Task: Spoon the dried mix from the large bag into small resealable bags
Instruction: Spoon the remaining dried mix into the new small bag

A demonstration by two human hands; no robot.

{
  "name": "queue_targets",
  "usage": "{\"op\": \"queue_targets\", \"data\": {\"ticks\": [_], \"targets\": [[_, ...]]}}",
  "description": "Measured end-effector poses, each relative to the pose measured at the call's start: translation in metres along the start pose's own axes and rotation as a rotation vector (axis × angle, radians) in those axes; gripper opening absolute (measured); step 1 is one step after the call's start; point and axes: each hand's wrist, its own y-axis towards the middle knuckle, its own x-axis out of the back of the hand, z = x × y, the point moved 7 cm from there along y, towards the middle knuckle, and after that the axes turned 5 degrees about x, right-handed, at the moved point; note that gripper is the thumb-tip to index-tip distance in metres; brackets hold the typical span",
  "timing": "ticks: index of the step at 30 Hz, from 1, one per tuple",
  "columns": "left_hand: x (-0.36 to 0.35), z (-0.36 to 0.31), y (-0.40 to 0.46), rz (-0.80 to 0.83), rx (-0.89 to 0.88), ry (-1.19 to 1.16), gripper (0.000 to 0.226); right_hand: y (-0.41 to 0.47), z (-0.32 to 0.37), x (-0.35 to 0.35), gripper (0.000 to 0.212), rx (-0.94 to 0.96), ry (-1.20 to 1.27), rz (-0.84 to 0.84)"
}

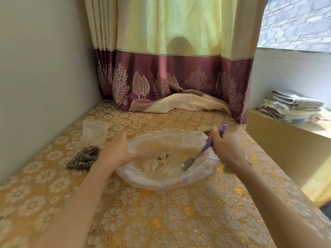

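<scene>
**Scraping the last of the mix from the big bag**

Nearest the camera lies the tablecloth (161, 221), gold and flowered, running back to the curtain (170, 68) at the far end. A cloth stack (290, 106) sits on a ledge to the right.

Next in size is the big bag (166, 181), lying open in the middle of the cloth, mouth spread wide and facing up. It looks almost spent: only a thin scatter of mix (163, 158) shows on its floor. The left hand (118, 151) grips the bag's left rim, thumb over the edge, holding the mouth open.

A small bag (89, 145) lies at the left, just beside the left wrist. Its long axis runs away from the camera, the clear upper end toward the wall, dark mix settled in the near end. Whether its seal is closed I cannot tell.

The right hand (223, 145) is curled round the purple handle of the spoon (202, 151). The spoon slants, handle up and to the far right, bowl down and to the near left, resting on the bag's floor at its right side. The bowl looks empty.

Judging by this, the step in hand is gathering a late scoop. The next move calls for sweeping the bowl left through the scatter, then finding a small bag with an open mouth to receive it, which would need the left hand freed.
</scene>
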Motion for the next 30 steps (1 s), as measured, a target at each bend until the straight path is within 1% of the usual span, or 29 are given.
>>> {"op": "queue_targets", "data": {"ticks": [1,3,5,8,11,16,19,25,30], "targets": [[0.0,-0.002,-0.002,0.018,-0.01,-0.013,0.104,-0.003,-0.004,0.0,0.067,-0.004,0.019,-0.005],[0.004,-0.013,-0.006,-0.005,-0.07,-0.094,0.085,-0.008,-0.012,-0.003,0.067,-0.042,0.089,-0.016],[0.015,-0.023,-0.009,-0.083,-0.129,-0.189,0.069,-0.013,-0.019,-0.007,0.066,-0.086,0.15,-0.021],[0.032,-0.037,-0.011,-0.195,-0.203,-0.226,0.06,-0.02,-0.026,-0.013,0.065,-0.134,0.247,-0.049],[0.046,-0.05,-0.013,-0.287,-0.267,-0.203,0.057,-0.027,-0.031,-0.02,0.057,-0.167,0.332,-0.082],[0.066,-0.072,-0.02,-0.397,-0.366,-0.185,0.058,-0.033,-0.037,-0.034,0.053,-0.207,0.391,-0.059],[0.072,-0.081,-0.024,-0.419,-0.403,-0.175,0.054,-0.036,-0.04,-0.04,0.049,-0.219,0.464,-0.067],[0.08,-0.094,-0.036,-0.429,-0.454,-0.164,0.061,-0.036,-0.047,-0.046,0.043,-0.254,0.524,-0.113],[0.083,-0.102,-0.045,-0.431,-0.499,-0.166,0.061,-0.036,-0.047,-0.053,0.04,-0.277,0.586,-0.087]]}}
